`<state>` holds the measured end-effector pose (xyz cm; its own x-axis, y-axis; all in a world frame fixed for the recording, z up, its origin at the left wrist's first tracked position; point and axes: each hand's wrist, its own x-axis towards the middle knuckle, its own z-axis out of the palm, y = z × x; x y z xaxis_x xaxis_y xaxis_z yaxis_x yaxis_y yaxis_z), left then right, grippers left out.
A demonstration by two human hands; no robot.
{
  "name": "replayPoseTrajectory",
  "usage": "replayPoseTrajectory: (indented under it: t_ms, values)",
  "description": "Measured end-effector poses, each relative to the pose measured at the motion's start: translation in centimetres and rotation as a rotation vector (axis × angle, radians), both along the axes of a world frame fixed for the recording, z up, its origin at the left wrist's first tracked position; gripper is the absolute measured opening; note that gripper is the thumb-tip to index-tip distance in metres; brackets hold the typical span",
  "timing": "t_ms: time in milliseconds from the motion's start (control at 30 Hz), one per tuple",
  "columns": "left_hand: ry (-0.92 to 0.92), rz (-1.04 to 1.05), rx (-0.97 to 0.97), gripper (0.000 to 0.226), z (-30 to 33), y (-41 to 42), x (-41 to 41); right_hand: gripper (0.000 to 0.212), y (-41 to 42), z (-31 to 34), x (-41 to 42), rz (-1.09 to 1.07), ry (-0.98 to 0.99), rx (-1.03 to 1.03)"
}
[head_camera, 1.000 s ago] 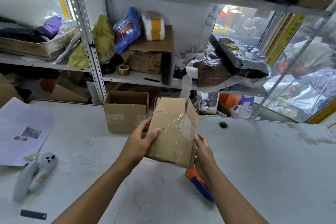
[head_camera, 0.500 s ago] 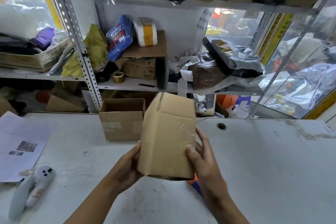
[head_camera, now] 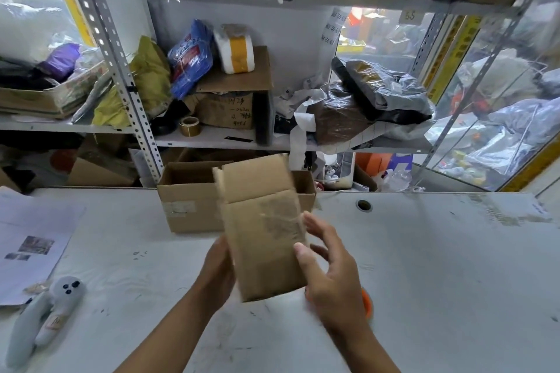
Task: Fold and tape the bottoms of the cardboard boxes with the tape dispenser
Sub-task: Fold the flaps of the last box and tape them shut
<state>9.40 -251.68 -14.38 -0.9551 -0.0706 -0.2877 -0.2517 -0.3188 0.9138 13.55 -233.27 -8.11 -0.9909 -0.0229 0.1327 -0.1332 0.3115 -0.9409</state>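
- Your right hand [head_camera: 331, 277]: nearest item. Thumb lies against the box's right edge; the other fingers are spread and loosely bent just beside that side, not wrapped round it.
- Your left hand [head_camera: 218, 272]: against the box's left side and mostly hidden behind it. I cannot tell whether its fingers grip or only press.
- Small cardboard box [head_camera: 263, 230]: held upright between both hands, above the table. Clear tape shows on the face toward you; top flaps stand open. The underside is not visible.
- Tape dispenser [head_camera: 366, 304]: only an orange part shows on the table, just behind your right hand.
- Step in hand, as a judgement: checking or turning a box whose bottom looks taped, before setting it down.
- Next move, as a judgement: you need a firm hold on both sides, then a bare spot on the table to put it; the dispenser sits close for the next box.
- White table [head_camera: 424, 281]: scuffed and marked, with a round cable hole [head_camera: 363, 205] toward the back.
- Printed sheets [head_camera: 33, 239]: at the left edge, with a grey handheld controller [head_camera: 45, 312] lying near them.
- Second cardboard box [head_camera: 191, 197]: open-topped, standing on the table behind the held one.
- Metal shelves [head_camera: 212, 139]: at the back, crowded with cartons, bags, a tape roll [head_camera: 190, 125] and wrapped parcels.
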Motion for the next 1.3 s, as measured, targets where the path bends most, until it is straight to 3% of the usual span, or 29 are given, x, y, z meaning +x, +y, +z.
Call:
replayPoseTrajectory:
  t_ms: [67,167,233,267,367,400,600,767,833,1000,1167,1300]
  values:
    - [-0.006,0.011,-0.061,0.042,0.1,0.0,-0.5,0.058,2.0,-0.1,-0.8,-0.024,-0.059,0.019]
    - [0.019,0.030,-0.205,0.055,-0.3,0.5,-0.8,0.127,4.6,-0.4,-2.1,0.058,-0.230,0.075]
    - [0.071,0.021,-0.334,0.050,-0.4,1.7,-0.7,0.152,6.4,-0.6,-2.9,0.040,-0.302,0.126]
    - [0.100,-0.013,-0.400,0.046,-0.4,2.4,-0.8,0.152,7.5,-0.9,-3.4,0.009,-0.313,0.153]
    - [0.131,-0.085,-0.496,0.040,-1.0,5.2,-1.6,0.087,11.0,-2.0,-5.0,-0.041,-0.331,0.179]
    - [0.135,-0.103,-0.517,0.039,-1.2,6.2,-2.1,0.078,12.3,-2.4,-5.6,-0.032,-0.331,0.156]
    - [0.172,-0.267,-0.635,0.029,-2.9,12.4,-5.9,0.077,21.1,-4.6,-9.1,0.006,-0.437,0.062]
    - [0.163,-0.388,-0.692,0.035,-4.6,18.2,-10.2,0.068,26.0,-8.7,-12.7,-0.146,-0.514,0.069]
    - [0.120,-0.376,-0.693,0.033,-5.2,19.6,-11.8,0.062,26.1,-9.7,-14.3,-0.195,-0.498,0.085]
    - [0.042,-0.231,-0.713,0.039,-6.9,20.2,-15.4,0.071,23.8,-11.3,-19.0,-0.258,-0.434,0.126]
    - [-0.049,-0.208,-0.652,0.053,-8.1,19.5,-16.7,0.060,20.9,-13.5,-22.1,-0.353,-0.418,0.129]
    - [-0.056,-0.208,-0.665,0.070,-9.3,19.0,-16.5,0.072,20.0,-15.2,-22.2,-0.274,-0.470,0.134]
